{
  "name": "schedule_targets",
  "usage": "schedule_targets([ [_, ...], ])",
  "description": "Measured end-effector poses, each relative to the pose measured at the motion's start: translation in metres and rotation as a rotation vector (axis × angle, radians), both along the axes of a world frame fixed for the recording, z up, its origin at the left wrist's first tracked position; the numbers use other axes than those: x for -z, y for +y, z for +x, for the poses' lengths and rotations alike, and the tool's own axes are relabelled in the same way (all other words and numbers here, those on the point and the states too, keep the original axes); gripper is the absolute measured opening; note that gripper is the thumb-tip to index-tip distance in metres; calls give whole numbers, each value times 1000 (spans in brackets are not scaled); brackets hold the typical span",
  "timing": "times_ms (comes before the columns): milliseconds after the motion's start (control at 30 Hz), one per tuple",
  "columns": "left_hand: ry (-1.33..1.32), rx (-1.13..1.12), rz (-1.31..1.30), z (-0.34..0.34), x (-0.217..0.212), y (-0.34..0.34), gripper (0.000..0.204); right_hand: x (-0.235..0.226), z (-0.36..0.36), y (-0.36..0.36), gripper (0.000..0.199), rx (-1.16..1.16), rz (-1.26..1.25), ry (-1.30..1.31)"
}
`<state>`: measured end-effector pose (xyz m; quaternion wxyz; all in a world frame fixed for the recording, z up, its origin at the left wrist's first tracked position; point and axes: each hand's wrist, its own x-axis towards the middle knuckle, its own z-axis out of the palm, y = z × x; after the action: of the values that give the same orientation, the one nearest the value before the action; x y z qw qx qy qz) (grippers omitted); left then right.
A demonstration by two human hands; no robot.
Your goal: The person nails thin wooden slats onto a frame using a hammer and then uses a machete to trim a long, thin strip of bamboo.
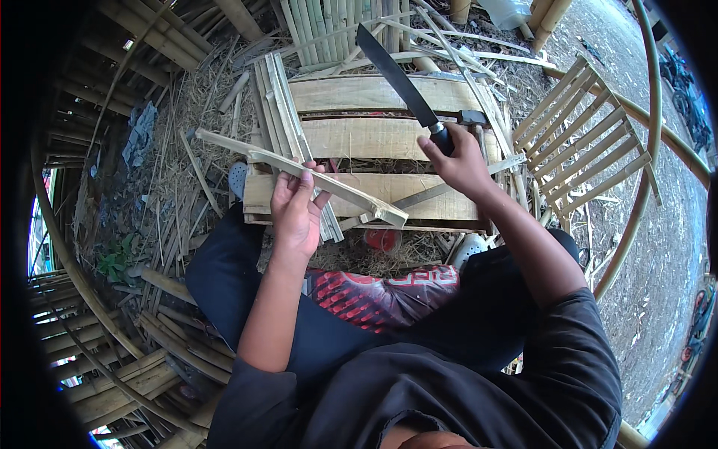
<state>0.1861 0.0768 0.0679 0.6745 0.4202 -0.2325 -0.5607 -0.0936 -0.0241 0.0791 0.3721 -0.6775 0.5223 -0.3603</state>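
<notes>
My left hand is closed around a split bamboo strip, which slants across the near left part of a low slatted wooden bench. In my right hand is the black handle of a large machete. Its dark blade points up and to the left over the bench, apart from the strip. Several long bamboo strips lie across the bench's left end. Another flat strip rests on the near slats beneath my right forearm. A hammer head shows just beyond my right hand.
A slatted bamboo rack stands to the right of the bench. Bamboo poles and a bamboo structure line the left side. Shavings and offcuts cover the ground. A red round object sits under the bench's near edge.
</notes>
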Motion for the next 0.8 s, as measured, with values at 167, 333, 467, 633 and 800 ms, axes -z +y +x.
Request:
schedule_targets([
  [167,-91,-128,-8,-5,-10,-3,27,-11,-3,6,54,-129,386,-123],
  [333,-147,-129,22,-14,-21,-2,30,-3,-3,9,59,-360,254,51],
  [467,-159,-25,19,-16,-16,1,35,-14,10,26,54,-500,389,0],
  [633,-131,-1,46,-25,-11,6,34,-6,15,29,64,-617,306,61],
  [800,-142,-32,68,-23,-10,1,37,-3,18,32,57,-731,356,13],
])
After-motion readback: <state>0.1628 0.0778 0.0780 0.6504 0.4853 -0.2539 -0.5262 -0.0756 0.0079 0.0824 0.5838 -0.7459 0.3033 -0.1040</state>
